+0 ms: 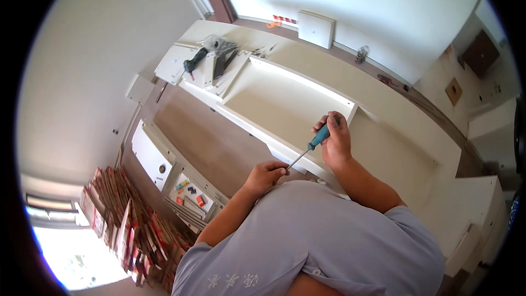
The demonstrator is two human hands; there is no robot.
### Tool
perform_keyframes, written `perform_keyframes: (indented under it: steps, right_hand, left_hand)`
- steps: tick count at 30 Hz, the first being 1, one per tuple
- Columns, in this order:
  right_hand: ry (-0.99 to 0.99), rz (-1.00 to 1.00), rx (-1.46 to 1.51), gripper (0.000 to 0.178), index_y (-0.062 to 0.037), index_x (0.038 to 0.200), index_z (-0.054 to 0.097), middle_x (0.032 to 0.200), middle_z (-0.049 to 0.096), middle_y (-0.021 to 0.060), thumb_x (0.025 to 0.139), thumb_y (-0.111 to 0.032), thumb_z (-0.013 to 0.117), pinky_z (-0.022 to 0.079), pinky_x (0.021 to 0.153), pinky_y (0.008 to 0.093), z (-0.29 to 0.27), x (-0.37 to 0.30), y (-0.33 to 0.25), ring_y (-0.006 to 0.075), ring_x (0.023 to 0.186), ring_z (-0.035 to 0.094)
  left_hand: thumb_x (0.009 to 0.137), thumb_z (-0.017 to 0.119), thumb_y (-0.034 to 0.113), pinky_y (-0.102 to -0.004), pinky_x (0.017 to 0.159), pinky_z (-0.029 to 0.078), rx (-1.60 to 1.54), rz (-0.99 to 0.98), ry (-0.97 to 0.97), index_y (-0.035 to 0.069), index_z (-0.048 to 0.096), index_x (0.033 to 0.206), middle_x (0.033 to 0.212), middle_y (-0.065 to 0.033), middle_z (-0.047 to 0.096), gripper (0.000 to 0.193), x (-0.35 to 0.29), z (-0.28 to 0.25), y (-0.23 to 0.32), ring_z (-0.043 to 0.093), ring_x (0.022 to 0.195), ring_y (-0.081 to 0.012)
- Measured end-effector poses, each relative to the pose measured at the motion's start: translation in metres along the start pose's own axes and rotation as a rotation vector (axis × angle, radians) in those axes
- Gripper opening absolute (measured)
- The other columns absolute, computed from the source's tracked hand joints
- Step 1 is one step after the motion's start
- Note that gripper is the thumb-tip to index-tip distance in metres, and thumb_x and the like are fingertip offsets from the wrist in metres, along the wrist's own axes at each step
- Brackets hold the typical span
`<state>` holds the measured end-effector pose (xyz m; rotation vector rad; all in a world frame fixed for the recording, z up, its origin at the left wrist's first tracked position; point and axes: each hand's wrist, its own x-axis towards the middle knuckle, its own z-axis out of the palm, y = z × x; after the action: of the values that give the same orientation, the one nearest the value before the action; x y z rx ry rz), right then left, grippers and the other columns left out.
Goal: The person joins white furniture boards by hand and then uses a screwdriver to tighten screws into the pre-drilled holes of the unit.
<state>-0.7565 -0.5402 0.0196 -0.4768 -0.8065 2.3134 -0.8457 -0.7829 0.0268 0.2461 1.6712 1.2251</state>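
Observation:
A screwdriver with a teal handle slants across the view in front of my chest. Its handle is gripped in my right hand, fingers curled round it. The metal shaft runs down and left to my left hand, whose fingers are pinched at the tip. Whether a screw is held there too is hidden. Both hands are over the near edge of a white drawer-like box frame, which rests on a long white cabinet panel.
A dark power drill and a plastic bag lie on white boards at the far left. White panels with small parts stand at the left, near stacked flattened cardboard. A square white box leans by the far wall.

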Motion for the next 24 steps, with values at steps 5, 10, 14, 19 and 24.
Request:
perform_keyframes:
  steps: [5, 10, 14, 19, 24]
  right_hand:
    - [0.146, -0.153, 0.078, 0.016, -0.0121, 0.117, 0.052, 0.102, 0.059, 0.0041, 0.107, -0.019, 0.061, 0.056, 0.086, 0.0431, -0.020, 0.027, -0.018, 0.0194, 0.090, 0.061]
    - [0.271, -0.249, -0.022, 0.018, -0.0118, 0.119, 0.051, 0.103, 0.060, 0.0051, 0.107, -0.020, 0.061, 0.057, 0.087, 0.0436, -0.025, 0.026, -0.030, 0.0208, 0.092, 0.063]
    - [0.188, -0.477, -0.339, 0.024, -0.0098, 0.121, 0.050, 0.106, 0.061, 0.0078, 0.107, -0.025, 0.061, 0.056, 0.087, 0.0423, -0.025, 0.028, -0.030, 0.0215, 0.095, 0.064]
    - [0.410, -0.506, -0.600, 0.033, -0.0074, 0.125, 0.048, 0.105, 0.061, 0.0088, 0.107, -0.030, 0.062, 0.057, 0.083, 0.0389, -0.051, 0.034, -0.012, 0.0213, 0.092, 0.065]
    - [0.487, -0.380, -0.689, 0.030, -0.0067, 0.124, 0.045, 0.102, 0.060, 0.0096, 0.108, -0.029, 0.060, 0.061, 0.078, 0.0396, -0.057, 0.048, 0.000, 0.0216, 0.087, 0.067]
  left_hand:
    - [0.098, 0.073, 0.015, -0.0228, 0.057, 0.043, -0.039, -0.036, -0.096, 0.000, 0.072, 0.123, 0.100, -0.0043, 0.077, 0.029, 0.060, -0.008, 0.015, 0.050, 0.064, -0.0049]
    - [0.096, 0.074, 0.011, -0.0240, 0.065, 0.049, 0.151, -0.034, -0.218, 0.000, 0.074, 0.116, 0.099, -0.0047, 0.078, 0.023, 0.097, -0.001, 0.065, 0.060, 0.073, -0.0068]
    - [0.096, 0.073, 0.011, -0.0264, 0.070, 0.052, 0.371, 0.104, -0.387, 0.001, 0.076, 0.116, 0.100, -0.0045, 0.078, 0.022, 0.139, -0.011, 0.078, 0.061, 0.075, -0.0072]
    - [0.099, 0.069, 0.012, -0.0237, 0.057, 0.042, 0.196, -0.145, -0.486, 0.001, 0.074, 0.116, 0.096, -0.0052, 0.077, 0.022, 0.183, -0.013, 0.065, 0.047, 0.062, -0.0044]
    - [0.099, 0.071, 0.014, -0.0231, 0.054, 0.040, 0.181, -0.124, -0.449, 0.001, 0.074, 0.117, 0.094, -0.0039, 0.077, 0.023, 0.205, -0.006, 0.040, 0.047, 0.061, -0.0042]
